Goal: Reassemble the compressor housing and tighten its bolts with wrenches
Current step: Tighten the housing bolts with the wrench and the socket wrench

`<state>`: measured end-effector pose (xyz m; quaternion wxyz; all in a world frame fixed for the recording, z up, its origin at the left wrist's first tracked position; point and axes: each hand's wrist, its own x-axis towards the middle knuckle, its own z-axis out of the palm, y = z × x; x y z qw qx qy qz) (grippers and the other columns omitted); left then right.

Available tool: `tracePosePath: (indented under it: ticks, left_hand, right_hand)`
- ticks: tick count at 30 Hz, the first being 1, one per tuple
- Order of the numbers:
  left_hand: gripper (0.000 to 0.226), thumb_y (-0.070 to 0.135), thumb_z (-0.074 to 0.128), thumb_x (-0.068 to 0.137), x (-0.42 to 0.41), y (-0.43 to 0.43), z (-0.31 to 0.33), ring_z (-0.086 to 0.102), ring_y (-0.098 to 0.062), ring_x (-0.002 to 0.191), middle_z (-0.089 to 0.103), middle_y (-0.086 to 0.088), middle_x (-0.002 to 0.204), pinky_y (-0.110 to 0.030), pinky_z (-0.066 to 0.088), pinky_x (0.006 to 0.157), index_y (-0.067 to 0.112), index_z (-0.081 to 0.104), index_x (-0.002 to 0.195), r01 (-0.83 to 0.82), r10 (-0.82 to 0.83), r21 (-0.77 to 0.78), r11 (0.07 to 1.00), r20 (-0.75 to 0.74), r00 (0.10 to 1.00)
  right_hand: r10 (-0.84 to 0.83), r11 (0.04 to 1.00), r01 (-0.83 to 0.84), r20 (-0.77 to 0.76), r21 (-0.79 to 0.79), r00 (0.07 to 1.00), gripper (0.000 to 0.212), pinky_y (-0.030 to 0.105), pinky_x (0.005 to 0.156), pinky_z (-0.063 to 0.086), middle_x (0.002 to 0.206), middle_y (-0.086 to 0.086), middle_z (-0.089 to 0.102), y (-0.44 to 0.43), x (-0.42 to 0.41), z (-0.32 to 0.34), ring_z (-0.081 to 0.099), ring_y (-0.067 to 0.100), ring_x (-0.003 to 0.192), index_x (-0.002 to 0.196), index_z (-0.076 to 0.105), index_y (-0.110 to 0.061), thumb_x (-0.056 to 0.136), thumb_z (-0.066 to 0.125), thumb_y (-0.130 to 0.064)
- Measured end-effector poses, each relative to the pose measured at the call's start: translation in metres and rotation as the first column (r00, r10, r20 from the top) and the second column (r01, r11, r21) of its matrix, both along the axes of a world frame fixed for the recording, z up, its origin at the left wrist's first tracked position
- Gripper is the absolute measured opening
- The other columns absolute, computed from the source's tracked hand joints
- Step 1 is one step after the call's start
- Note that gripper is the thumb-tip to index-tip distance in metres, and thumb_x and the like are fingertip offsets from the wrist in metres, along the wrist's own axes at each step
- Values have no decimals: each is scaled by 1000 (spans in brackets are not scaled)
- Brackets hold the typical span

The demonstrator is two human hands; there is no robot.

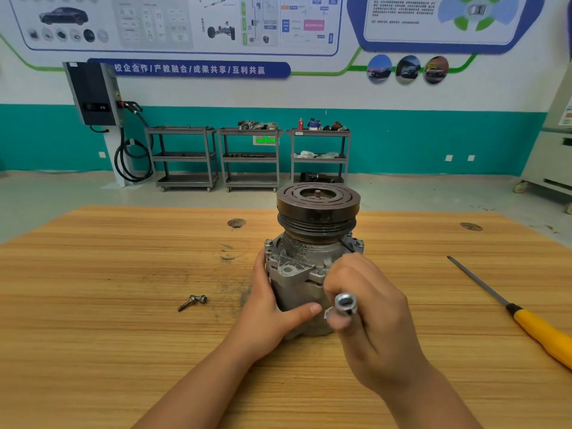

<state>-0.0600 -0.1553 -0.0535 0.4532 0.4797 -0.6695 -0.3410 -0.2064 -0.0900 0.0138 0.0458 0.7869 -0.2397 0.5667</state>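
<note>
**Both hands on the upright compressor at mid-desk**

The compressor (305,261) stands on end near the middle of the wooden desk (108,274), with its dark grooved pulley (318,209) uppermost and a short threaded shaft showing in the pulley's centre. Bolt heads (268,243) sit on the flange ears just under the pulley, one at the left edge and one at the right.

The left hand (266,308) grips the left side of the grey housing. Its fingers (260,261) curl round the far left of the body, and the thumb lies across the near face, pointing right.

The right hand (371,311) is at the near right of the housing. Its fingers are clamped round a silvery tubular wrench (345,303), whose hollow end faces the camera. The far end of the wrench is hidden behind the hand, so I cannot tell what it meets.

Two loose bolts (193,301) lie touching each other on the desk, to the left of the compressor and well apart from it. A slim dark tool with a yellow handle (538,329) lies at a slant far to the right, handle nearest the camera.

Three grey carts (249,156) stand against the far teal wall, with a wall charger (93,94) to their left.
</note>
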Motion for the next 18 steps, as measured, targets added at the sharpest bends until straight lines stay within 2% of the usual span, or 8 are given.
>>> tracePosePath:
  ticks: [2, 4, 5, 7, 9, 11, 14, 18]
  left_hand:
    - [114, 72, 67, 49, -1, -1, -1, 56, -20, 106, 55, -6, 124, -7, 41, 78, 54, -15, 127, -43, 42, 14, 999, 32, 999]
    - [110, 59, 75, 59, -1, -3, -4, 54, -15, 107, 56, -5, 124, -2, 37, 85, 51, -7, 133, -38, 39, -26, 999, 48, 998]
    - [112, 54, 78, 59, -1, -2, -5, 52, -11, 111, 54, 3, 128, 2, 36, 82, 55, -8, 131, -21, 22, -19, 1000, 30, 999]
    - [115, 61, 77, 51, 0, 1, -1, 49, 1, 116, 45, 19, 134, 5, 36, 77, 59, -10, 126, 3, -3, 13, 1000, -33, 999]
    - [116, 58, 77, 51, 1, 1, 0, 41, 22, 114, 39, 25, 138, 8, 31, 79, 55, -7, 131, 15, -15, 0, 1000, -64, 998]
    - [117, 56, 77, 52, 1, 1, 0, 34, 34, 106, 38, 24, 140, 9, 30, 79, 51, -5, 135, 35, -35, 0, 999, -71, 997]
    - [124, 59, 76, 50, 1, 1, -1, 32, 35, 102, 38, 23, 140, 9, 30, 77, 47, -7, 141, 31, -30, 8, 999, -67, 997]
    - [111, 58, 77, 52, 1, 0, -1, 30, 40, 99, 35, 32, 134, 11, 28, 76, 62, -7, 124, 30, -29, 12, 999, -44, 999]
  right_hand:
    - [41, 998, -42, -24, -46, 999, 47, 21, 66, 31, 78, -5, 36, 6, 4, 4, 36, 11, 70, 77, 39, -16, 97, 20, -55]
    - [103, 994, -103, -5, -47, 995, 51, 22, 66, 31, 78, -6, 36, 9, 7, 12, 38, 12, 70, 77, 40, -16, 96, 19, -59]
    - [148, 989, -147, 51, -15, 988, 52, 22, 63, 31, 76, -7, 37, 10, 7, 17, 38, 11, 68, 77, 41, -18, 96, 18, -61]
    - [256, 956, -287, 301, 64, 919, 53, 25, 56, 31, 67, -7, 37, 9, 4, 29, 36, 11, 60, 75, 46, -22, 93, 22, -66]
    - [290, 896, -435, 624, 90, 726, 53, 24, 51, 31, 55, -9, 37, 4, -6, 43, 33, 12, 51, 65, 47, -26, 95, 24, -62]
    - [227, 852, -516, 828, 86, 513, 51, 22, 47, 28, 48, -9, 31, -5, -22, 54, 28, 12, 46, 55, 39, -23, 96, 22, -47]
    - [179, 717, -696, 960, 25, 218, 42, 27, 50, 23, 49, -3, 20, -23, -39, 67, 18, 16, 49, 51, 30, -18, 83, 34, -44]
    - [100, 549, -835, 995, -45, 12, 41, 26, 49, 30, 50, -4, 21, -45, -48, 63, 19, 13, 45, 53, 32, -18, 83, 40, -44]
